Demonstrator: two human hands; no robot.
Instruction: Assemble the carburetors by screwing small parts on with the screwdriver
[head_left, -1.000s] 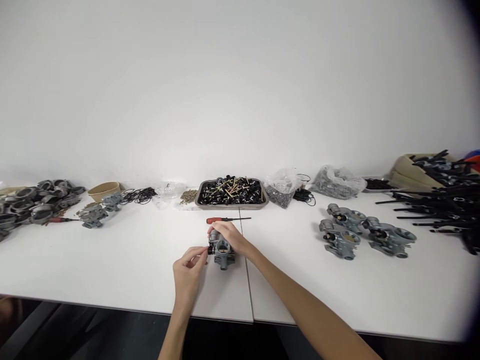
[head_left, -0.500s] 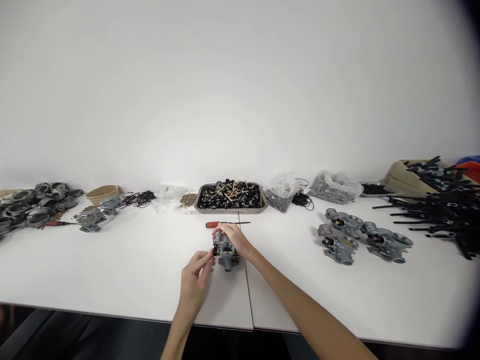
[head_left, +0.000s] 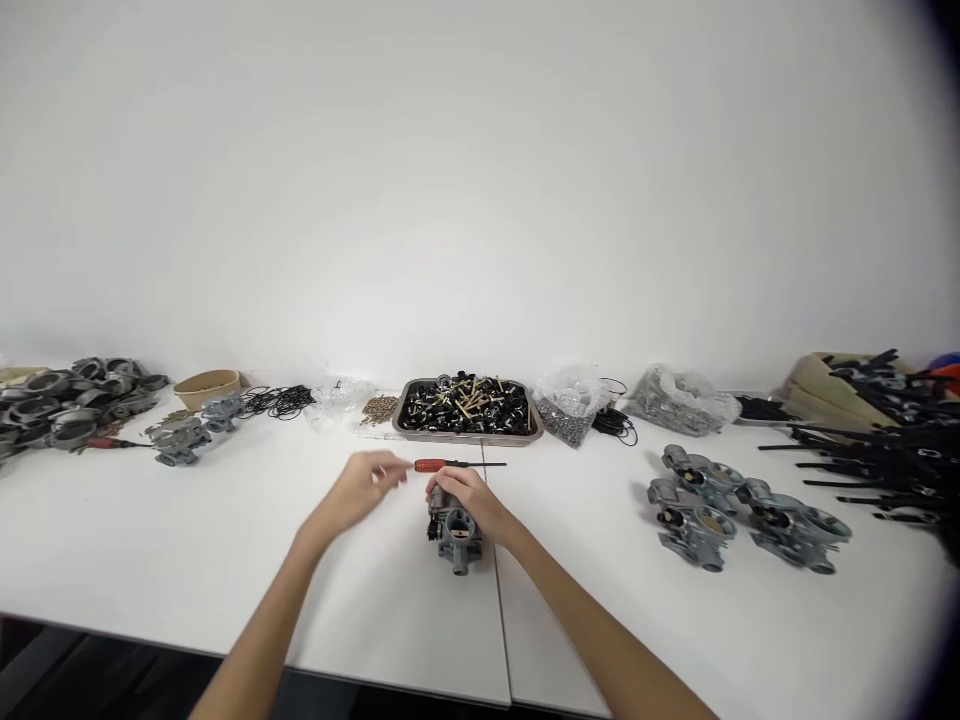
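A grey metal carburetor body (head_left: pixel 459 540) with a black fitting on its left side stands on the white table. My right hand (head_left: pixel 472 497) is wrapped over its top and back right side, fingers closed on it. Off to the upper left, my left hand (head_left: pixel 365 487) hovers with nothing in it, its fingers apart and slightly blurred, the tips near the handle end of a red screwdriver (head_left: pixel 431 465). That screwdriver lies behind the carburetor body with its shaft pointing right.
Behind stands a metal tray (head_left: pixel 469 436) of black and brass parts, flanked by plastic bags (head_left: pixel 574 400) and black rings (head_left: pixel 279 402). Three carburetor bodies (head_left: pixel 697 525) and black cables (head_left: pixel 885 465) are at right. Grey castings (head_left: pixel 71 405), a bowl (head_left: pixel 206 388) and another screwdriver (head_left: pixel 109 443) are at left.
My left hand has let go of the black fitting and moved up and left toward the red screwdriver. My right hand stays on the carburetor body. The view has shifted slightly.
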